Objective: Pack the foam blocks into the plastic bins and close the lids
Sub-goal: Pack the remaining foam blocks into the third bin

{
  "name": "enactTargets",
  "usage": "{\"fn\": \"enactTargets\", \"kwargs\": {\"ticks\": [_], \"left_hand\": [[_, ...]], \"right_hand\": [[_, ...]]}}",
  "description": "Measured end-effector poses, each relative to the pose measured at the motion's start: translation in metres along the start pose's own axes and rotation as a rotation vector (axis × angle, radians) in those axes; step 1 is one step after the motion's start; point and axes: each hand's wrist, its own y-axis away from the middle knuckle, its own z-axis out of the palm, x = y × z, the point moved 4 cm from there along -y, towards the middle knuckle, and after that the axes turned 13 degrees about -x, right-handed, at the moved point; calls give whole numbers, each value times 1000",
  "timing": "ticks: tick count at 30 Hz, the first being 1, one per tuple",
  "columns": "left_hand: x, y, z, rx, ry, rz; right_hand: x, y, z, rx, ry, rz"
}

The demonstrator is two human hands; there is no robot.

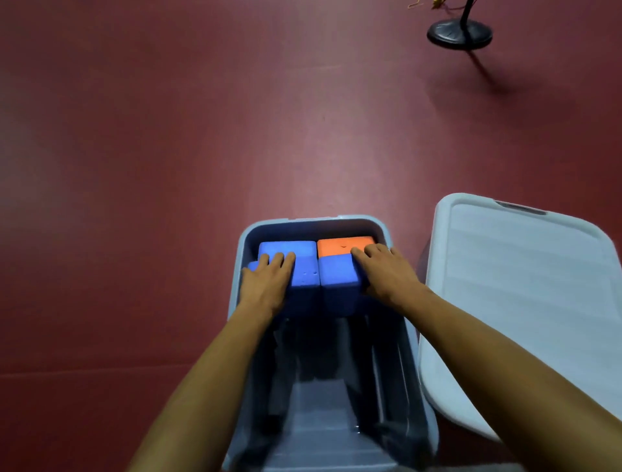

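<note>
A dark red floor (168, 151) filled most of the view, matte, with a pale sheen near its middle. A faint straight seam (101, 370) ran across it at about 8 o'clock. Far off at 1 o'clock stood a round black base (459, 33) with a thin dark stem (467, 13) rising out of frame. Its shadow (484, 72) stretched toward 4 o'clock. Small yellowish bits (417, 4) showed at the top edge, too blurred to identify.

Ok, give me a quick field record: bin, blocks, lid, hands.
plastic bin: open
lid: off, lying right of bin
far row: far blue foam block left, orange foam block right
near row: near-left blue foam block beside near-right blue foam block
left hand: on near-left blue foam block
right hand: on near-right blue foam block, fingertips at orange foam block
</note>
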Motion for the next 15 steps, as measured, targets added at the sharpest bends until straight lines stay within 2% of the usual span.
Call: {"fn": "enactTargets", "kwargs": {"ticks": [6,10,15], "left_hand": [[6,-44,38,-18,-31,-17],[-2,-63,47,66,-22,8],[5,-53,87,-56,20,-12]], "right_hand": [[3,-39,44,35,96,47],[9,-47,65,181,136,53],[2,-34,89,132,185,73]]}}
